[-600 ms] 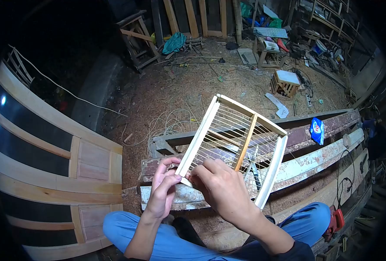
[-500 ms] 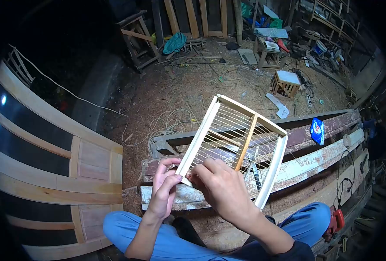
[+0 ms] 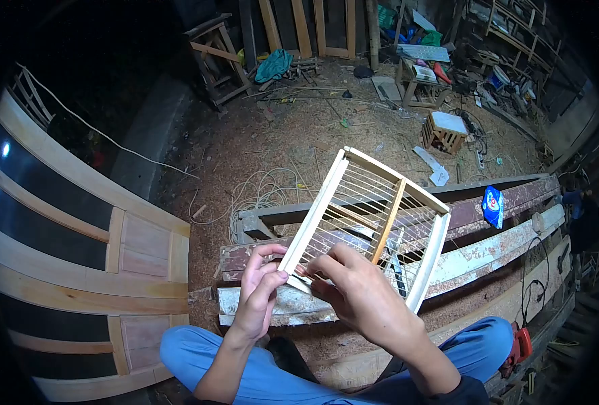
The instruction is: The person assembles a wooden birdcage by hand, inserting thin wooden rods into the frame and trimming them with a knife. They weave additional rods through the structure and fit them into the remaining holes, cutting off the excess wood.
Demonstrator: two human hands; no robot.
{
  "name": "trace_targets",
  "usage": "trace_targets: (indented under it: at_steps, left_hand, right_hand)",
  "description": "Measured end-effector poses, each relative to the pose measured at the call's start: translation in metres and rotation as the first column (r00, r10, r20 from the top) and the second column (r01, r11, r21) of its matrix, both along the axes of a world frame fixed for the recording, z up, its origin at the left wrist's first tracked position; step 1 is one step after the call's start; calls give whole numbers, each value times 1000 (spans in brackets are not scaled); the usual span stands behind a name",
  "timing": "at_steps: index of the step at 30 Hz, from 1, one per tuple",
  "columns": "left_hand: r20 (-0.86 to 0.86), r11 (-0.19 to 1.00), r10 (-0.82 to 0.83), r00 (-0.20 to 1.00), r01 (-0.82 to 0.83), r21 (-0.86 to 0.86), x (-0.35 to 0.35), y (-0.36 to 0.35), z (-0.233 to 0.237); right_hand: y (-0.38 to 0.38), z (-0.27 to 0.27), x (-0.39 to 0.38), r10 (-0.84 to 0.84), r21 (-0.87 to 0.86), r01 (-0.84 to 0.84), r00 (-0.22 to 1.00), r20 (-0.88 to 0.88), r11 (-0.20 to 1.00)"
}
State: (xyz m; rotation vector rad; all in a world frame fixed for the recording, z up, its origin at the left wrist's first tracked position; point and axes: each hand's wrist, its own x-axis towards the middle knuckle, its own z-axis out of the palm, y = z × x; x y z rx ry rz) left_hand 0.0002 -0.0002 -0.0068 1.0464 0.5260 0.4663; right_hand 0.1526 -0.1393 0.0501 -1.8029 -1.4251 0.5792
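Observation:
A light wooden frame with thin parallel rods and an orange-brown middle bar is held tilted above the planks. My left hand grips its lower left corner, thumb and fingers pressed on the side rail. Bent over the lower edge beside that corner, my right hand has its thumb and index finger close together at the end of the rods. Whatever lies between those fingertips is too small to make out.
Long painted planks lie across in front, bearing a blue packet. Panelled wooden doors stand at the left. A red tool is by my right knee. Beyond are coiled cord and a slatted crate.
The frame has shifted slightly to the right. My right hand has moved a little right and down, its fingers slightly more spread.

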Motion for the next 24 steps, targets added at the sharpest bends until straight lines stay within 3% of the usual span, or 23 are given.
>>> trace_targets:
  at_steps: [12,15,17,20,23,24]
  left_hand:
    - [42,996,86,995,-87,35,2,0,-1]
    - [60,998,68,996,-67,-17,4,0,0]
    - [0,995,21,1000,-21,96,6,-2,0]
    - [-41,993,-44,998,49,112,5,2,4]
    - [-84,986,-89,992,100,131,7,3,7]
    - [-119,985,-90,989,106,135,8,2,8]
  right_hand:
    - [6,-6,-8,-47,10,47,996,76,999]
    - [6,-7,-4,-27,13,27,999,30,1000]
    - [5,-13,-2,-47,106,47,999,3,993]
    - [1,-9,6,-19,144,34,994,-105,989]
    - [-4,-3,16,-88,208,100,994,-66,973]
    - [-10,4,19,-100,136,110,992,-82,985]
